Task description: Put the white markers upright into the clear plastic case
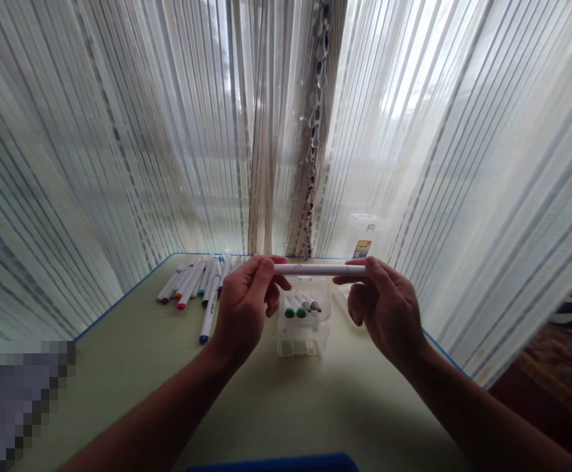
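A white marker is held level above the table between my two hands. My left hand pinches one end, and my right hand pinches the other between thumb and fingers. Small reddish print shows on the barrel; both tips are covered by my fingers. Behind and below it stands a clear plastic case, with several markers lying in it, their ends green and grey. Left of my left hand, several white markers with coloured ends lie in a loose pile. One blue-ended marker lies closest to my left wrist.
The pale table has a blue edge. At its back right is a clear container with a yellow label. A clear plastic piece lies partly behind my right hand. Striped sheer curtains hang behind. A blue object shows at the near edge.
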### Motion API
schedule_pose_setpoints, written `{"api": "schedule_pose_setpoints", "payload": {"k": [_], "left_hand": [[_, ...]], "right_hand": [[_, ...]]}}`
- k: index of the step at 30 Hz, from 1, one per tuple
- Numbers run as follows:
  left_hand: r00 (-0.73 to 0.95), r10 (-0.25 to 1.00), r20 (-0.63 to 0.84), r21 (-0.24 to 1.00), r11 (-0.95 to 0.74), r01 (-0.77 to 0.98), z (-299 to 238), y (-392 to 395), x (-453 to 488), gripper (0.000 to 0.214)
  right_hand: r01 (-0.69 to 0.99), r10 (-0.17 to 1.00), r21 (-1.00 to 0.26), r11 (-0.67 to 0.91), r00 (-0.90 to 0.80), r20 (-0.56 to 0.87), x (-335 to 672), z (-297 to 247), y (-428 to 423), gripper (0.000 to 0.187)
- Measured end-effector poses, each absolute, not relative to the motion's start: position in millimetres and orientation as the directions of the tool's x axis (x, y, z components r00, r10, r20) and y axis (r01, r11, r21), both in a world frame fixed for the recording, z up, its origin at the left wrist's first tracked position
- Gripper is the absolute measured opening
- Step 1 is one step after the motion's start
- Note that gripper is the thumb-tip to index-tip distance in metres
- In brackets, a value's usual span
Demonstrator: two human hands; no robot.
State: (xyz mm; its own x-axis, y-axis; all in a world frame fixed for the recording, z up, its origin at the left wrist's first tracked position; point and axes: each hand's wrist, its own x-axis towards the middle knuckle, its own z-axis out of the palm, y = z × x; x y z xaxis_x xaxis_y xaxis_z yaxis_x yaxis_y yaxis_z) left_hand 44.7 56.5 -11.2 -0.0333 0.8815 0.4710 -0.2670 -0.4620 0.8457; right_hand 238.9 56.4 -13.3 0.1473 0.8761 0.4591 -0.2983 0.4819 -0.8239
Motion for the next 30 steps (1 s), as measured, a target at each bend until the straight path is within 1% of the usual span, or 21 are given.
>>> {"api": "schedule_pose_setpoints", "payload": {"k": [6,11,16,20,25,30], "left_hand": [[-0.038,0.882,0.470,0.840,-0.460,-0.287,-11.8,56.4,44.6,0.030],[-0.034,0.877,0.479,0.839,-0.469,-0.276,-10.5,55.2,44.2,0.027],[-0.015,0.861,0.509,0.851,-0.505,-0.142,-10.6,54.5,42.4,0.017],[-0.020,0.852,0.523,0.849,-0.523,-0.069,-11.5,54.5,41.9,0.019],[0.009,0.848,0.529,0.846,-0.527,-0.078,-11.6,54.0,40.8,0.026],[0.010,0.852,0.523,0.849,-0.520,-0.099,-12.7,54.0,40.7,0.022]], "right_hand": [[-0.309,0.879,-0.823,0.477,0.149,0.454,238.9,-12.5,55.1,0.035],[-0.309,0.876,-0.820,0.481,0.146,0.459,239.5,-12.9,55.2,0.033],[-0.277,0.847,-0.803,0.528,0.103,0.522,240.4,-14.8,52.9,0.026],[-0.220,0.811,-0.785,0.580,0.067,0.581,240.2,-16.9,49.6,0.023],[-0.170,0.781,-0.765,0.621,0.048,0.623,240.4,-19.3,47.7,0.022],[-0.191,0.796,-0.777,0.600,0.052,0.603,239.8,-19.5,49.3,0.022]]}}
